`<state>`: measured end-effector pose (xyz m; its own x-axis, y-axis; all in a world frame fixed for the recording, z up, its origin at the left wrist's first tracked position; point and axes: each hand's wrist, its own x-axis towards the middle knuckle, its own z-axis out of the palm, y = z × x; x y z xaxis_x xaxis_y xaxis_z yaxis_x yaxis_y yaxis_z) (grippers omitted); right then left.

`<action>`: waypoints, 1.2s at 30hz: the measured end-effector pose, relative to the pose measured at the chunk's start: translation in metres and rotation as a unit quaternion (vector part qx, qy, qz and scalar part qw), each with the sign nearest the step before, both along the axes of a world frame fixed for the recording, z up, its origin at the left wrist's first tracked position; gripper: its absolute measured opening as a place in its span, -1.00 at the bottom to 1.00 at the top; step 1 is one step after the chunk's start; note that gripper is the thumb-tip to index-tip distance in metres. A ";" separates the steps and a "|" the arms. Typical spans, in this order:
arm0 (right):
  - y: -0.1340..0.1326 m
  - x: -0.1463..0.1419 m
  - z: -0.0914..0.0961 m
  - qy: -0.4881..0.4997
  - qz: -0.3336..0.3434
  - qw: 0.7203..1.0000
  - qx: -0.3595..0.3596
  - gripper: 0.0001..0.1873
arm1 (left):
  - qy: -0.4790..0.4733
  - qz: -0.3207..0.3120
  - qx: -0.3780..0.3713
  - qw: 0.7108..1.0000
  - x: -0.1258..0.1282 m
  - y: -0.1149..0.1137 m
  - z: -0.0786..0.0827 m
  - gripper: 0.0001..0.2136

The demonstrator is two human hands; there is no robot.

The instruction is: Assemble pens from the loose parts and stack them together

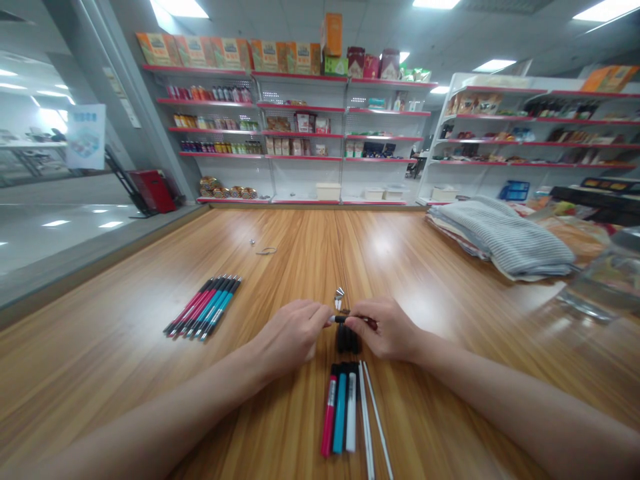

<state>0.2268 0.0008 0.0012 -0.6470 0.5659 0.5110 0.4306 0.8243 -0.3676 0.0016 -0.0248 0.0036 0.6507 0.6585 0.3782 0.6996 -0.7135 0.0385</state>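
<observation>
My left hand [295,330] and my right hand [387,328] meet over the middle of the table, fingers pinched. Between them lies a short black pen piece [341,319] with a light end at my left fingertips; the rest is covered by my fingers. Just beyond are small silver pen tips [339,293]. Several black pen grips [348,339] sit below my hands. Nearer to me are a pink pen barrel [329,415], a blue pen barrel [339,412] and a white pen barrel [351,412], beside thin white refills [370,420].
A row of pink, black and blue pens [204,308] lies at the left. Farther back is a small wire-like loop [267,251]. Folded striped cloth [505,233] and a clear container [607,280] occupy the right. Stocked shelves [300,107] stand behind the wooden table [125,400].
</observation>
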 end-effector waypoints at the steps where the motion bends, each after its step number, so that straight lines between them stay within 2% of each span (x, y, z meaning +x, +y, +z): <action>1: -0.001 0.000 0.001 0.003 0.003 1.000 0.004 -0.78 | 0.001 0.004 0.005 1.000 0.000 0.000 0.000 -0.83; 5: -0.002 0.000 0.004 0.006 -0.004 1.000 0.005 -0.85 | -0.020 0.010 -0.004 1.000 0.003 -0.004 0.005 -0.85; 9: -0.001 -0.001 0.002 -0.020 -0.029 0.999 -0.005 -0.68 | -0.045 0.001 -0.008 0.999 0.004 -0.006 0.007 -0.84; 11: 0.000 -0.001 0.000 -0.024 -0.023 0.999 -0.003 -0.66 | -0.042 0.002 0.009 0.999 0.004 -0.005 0.006 -0.83; 15: 0.000 0.000 -0.001 -0.012 0.001 1.000 0.019 -0.74 | -0.020 -0.009 0.019 1.000 0.001 -0.002 0.003 -0.83; 20: 0.000 0.002 0.003 0.005 0.014 0.999 0.028 -0.82 | -0.049 -0.044 -0.026 0.997 0.003 -0.004 0.006 -0.83; 25: 0.002 0.002 0.000 -0.004 -0.015 1.000 0.023 -0.66 | -0.030 -0.031 -0.010 0.999 0.004 -0.004 0.008 -0.81; 30: 0.002 0.001 -0.002 0.009 0.007 0.999 0.032 -0.80 | 0.003 -0.022 0.018 1.000 0.002 -0.001 0.005 -0.84; 36: 0.001 0.002 0.003 0.008 0.003 0.999 0.037 -0.81 | -0.037 -0.031 -0.006 0.999 0.005 -0.003 0.005 -0.89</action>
<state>0.2283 0.0015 0.0039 -0.6418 0.5219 0.5618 0.4193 0.8523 -0.3127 0.0061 -0.0278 0.0087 0.6608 0.6228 0.4188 0.6491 -0.7544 0.0978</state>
